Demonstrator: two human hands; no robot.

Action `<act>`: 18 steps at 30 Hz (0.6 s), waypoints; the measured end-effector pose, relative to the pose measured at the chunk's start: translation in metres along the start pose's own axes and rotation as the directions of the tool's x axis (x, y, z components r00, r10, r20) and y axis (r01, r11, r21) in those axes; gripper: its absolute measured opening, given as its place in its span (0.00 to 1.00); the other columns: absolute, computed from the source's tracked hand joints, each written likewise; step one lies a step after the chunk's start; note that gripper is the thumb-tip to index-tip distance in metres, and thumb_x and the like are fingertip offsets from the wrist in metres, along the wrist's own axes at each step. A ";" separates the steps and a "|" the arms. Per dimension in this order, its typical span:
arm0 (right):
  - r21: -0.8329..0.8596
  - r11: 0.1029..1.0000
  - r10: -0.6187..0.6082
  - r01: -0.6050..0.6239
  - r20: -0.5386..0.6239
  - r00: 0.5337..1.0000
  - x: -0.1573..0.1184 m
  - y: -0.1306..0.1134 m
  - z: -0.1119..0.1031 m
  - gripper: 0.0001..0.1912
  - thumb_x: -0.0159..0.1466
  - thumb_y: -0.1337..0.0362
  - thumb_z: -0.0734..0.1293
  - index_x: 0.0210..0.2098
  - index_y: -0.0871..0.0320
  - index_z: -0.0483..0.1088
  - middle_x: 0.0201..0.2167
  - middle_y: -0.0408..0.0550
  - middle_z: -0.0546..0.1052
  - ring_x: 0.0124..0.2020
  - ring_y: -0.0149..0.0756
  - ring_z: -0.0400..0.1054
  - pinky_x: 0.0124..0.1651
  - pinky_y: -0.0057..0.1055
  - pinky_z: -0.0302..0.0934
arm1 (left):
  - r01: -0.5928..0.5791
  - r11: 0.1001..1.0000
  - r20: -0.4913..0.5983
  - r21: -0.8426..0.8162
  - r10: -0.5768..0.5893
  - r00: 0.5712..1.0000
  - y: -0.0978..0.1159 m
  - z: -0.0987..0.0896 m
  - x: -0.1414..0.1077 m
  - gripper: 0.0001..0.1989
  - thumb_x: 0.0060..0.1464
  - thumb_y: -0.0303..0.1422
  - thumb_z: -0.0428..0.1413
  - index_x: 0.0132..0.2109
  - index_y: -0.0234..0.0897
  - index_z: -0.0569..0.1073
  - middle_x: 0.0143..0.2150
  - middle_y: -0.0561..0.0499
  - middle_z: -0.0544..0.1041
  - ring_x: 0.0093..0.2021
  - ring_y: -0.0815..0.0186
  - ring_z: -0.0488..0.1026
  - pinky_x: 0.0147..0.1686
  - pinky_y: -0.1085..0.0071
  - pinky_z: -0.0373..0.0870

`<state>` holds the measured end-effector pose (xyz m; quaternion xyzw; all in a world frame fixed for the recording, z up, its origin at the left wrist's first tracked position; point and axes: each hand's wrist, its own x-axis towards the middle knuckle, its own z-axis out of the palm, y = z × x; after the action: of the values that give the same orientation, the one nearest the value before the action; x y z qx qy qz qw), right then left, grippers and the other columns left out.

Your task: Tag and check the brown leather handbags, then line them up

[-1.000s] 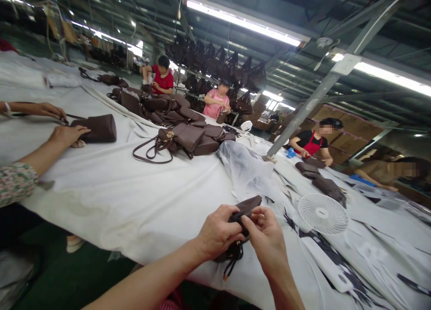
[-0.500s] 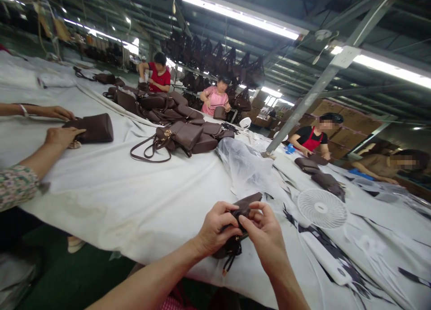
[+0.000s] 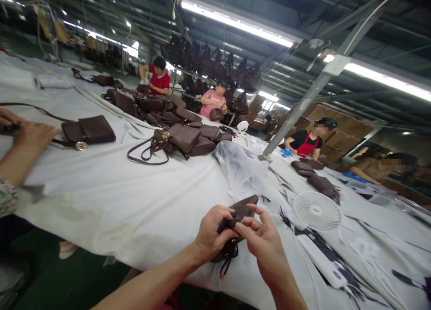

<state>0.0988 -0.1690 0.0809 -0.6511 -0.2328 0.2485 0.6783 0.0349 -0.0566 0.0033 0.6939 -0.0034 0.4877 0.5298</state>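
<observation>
A small dark brown handbag [image 3: 243, 207] rests near the table's front edge, between my two hands. My left hand [image 3: 213, 233] is closed round its left side, with the thumb pressed on the upper part. Fingers and thumb of my right hand [image 3: 261, 231] are bent in a pinch at the bag's right side; the detail under the fingertips is hidden. Below my hands a dark cord with a gold-coloured tip [image 3: 222, 274] hangs from the bag.
A white fan [image 3: 316, 211] and a white power strip [image 3: 321, 260] lie to the right. Clear plastic sheeting [image 3: 239, 168] and piled brown bags [image 3: 183, 137] are ahead. At left, a co-worker's hands [image 3: 32, 133] hold the strap of another bag [image 3: 89, 129]. Several people work farther off.
The fingers of my right hand have shifted slightly on the bag, the index finger lifting outward. The co-worker's hands at left have moved left, off their bag and along its strap.
</observation>
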 end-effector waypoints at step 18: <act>-0.495 0.859 -0.113 0.128 0.060 0.992 0.032 0.008 -0.040 0.17 0.57 0.51 0.66 0.37 0.57 0.72 0.27 0.45 0.76 0.23 0.35 0.67 0.19 0.27 0.58 | -0.019 0.996 0.141 0.092 0.006 0.990 -0.001 -0.001 0.011 0.01 0.54 0.30 0.59 0.36 0.37 0.75 0.46 0.46 0.75 0.45 0.61 0.72 0.47 0.66 0.69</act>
<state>0.1485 -0.1789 0.0706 -0.7844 -0.3392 0.1467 0.4982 0.0408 -0.0501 0.0104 0.7503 -0.0223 0.4407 0.4922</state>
